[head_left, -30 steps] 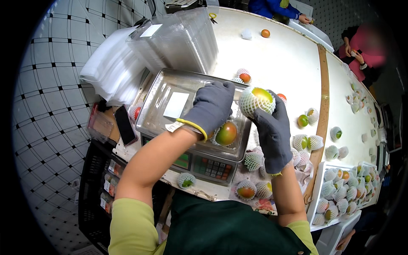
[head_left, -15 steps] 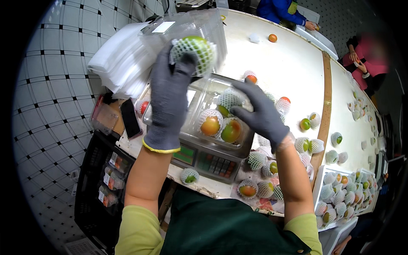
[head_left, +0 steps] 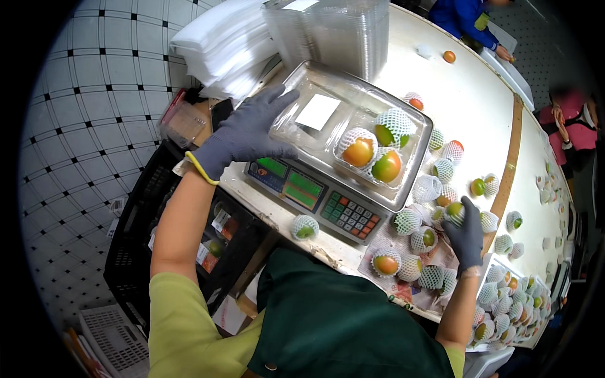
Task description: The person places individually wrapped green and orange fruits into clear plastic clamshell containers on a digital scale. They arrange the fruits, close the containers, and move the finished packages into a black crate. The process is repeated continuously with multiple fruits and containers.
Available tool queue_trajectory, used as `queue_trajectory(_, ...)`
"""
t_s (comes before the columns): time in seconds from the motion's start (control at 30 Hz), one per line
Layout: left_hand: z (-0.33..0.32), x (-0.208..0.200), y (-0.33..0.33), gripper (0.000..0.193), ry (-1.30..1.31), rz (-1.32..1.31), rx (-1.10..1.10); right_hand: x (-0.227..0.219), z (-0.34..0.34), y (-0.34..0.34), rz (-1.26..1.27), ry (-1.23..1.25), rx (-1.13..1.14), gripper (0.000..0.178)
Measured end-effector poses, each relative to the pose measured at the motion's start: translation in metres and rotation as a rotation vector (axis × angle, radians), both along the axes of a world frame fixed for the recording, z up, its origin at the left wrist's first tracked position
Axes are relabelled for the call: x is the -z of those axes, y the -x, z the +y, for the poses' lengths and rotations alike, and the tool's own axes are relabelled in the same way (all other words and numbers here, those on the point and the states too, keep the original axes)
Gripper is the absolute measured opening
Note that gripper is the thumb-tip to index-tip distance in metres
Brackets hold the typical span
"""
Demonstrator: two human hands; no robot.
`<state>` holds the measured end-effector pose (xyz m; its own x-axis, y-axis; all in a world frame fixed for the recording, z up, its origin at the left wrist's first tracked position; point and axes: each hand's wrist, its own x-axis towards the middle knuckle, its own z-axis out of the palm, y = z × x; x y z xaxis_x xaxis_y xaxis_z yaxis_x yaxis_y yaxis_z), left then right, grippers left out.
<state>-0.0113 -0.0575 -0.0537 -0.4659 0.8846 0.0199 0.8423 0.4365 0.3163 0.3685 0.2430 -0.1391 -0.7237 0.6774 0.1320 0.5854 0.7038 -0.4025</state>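
My left hand (head_left: 249, 129), in a grey glove with a yellow cuff, has its fingers spread at the lid side of a clear plastic clamshell box (head_left: 348, 162). The box lies opened on the metal tray of a digital scale (head_left: 302, 189), a white label on its lid. Inside are two orange-and-green tomatoes (head_left: 386, 166) in front and green fruit in white foam nets (head_left: 396, 123) behind; whether that is one or two, I cannot tell. Right of the scale, my gloved right hand (head_left: 465, 239) is closed round a greenish tomato (head_left: 454, 213) in a foam net, above other netted tomatoes (head_left: 423, 239).
Stacked clear boxes (head_left: 328, 38) and white foam sheets (head_left: 227, 44) stand behind the scale. One netted tomato (head_left: 305, 227) lies before it. A crate of netted tomatoes (head_left: 504, 302) sits at right, a black crate (head_left: 135, 252) at left. Two people work across the table.
My left hand has let go of the netted green tomato and come down to the lid. My right hand has moved from the box to the tomatoes at right and grasped one. The view has shifted.
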Motion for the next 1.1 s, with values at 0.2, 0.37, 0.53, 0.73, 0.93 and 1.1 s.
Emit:
queue_trajectory(0.2, -0.002, 0.039, 0.019, 0.088, -0.117, -0.058, -0.220, -0.023, 0.001, -0.009, -0.137, 0.058, -0.045, 0.067)
queue_trajectory(0.37, 0.031, 0.009, -0.025, 0.084, -0.883, -0.959, 0.083, -0.024, -0.001, 0.029, 0.118, 0.003, -0.081, 0.056)
queue_trajectory(0.53, 0.101, 0.011, -0.122, 0.076, -0.205, 0.227, 0.361, -0.074, -0.011, 0.137, 0.535, 0.792, -0.002, 0.047)
queue_trajectory(0.73, 0.106, 0.060, -0.137, 0.053, -0.305, 0.398, 0.275, -0.054, 0.011, 0.190, 0.356, 0.882, -0.045, 0.035)
queue_trajectory(0.93, 0.076, 0.079, -0.126, 0.050, -0.562, 0.278, 0.024, -0.025, 0.039, 0.167, 0.309, 0.140, -0.643, 0.031)
queue_trajectory(1.1, 0.055, 0.092, -0.109, 0.070, -1.149, -0.372, -0.567, -0.005, -0.022, 0.167, 0.755, 1.768, -0.174, 0.025)
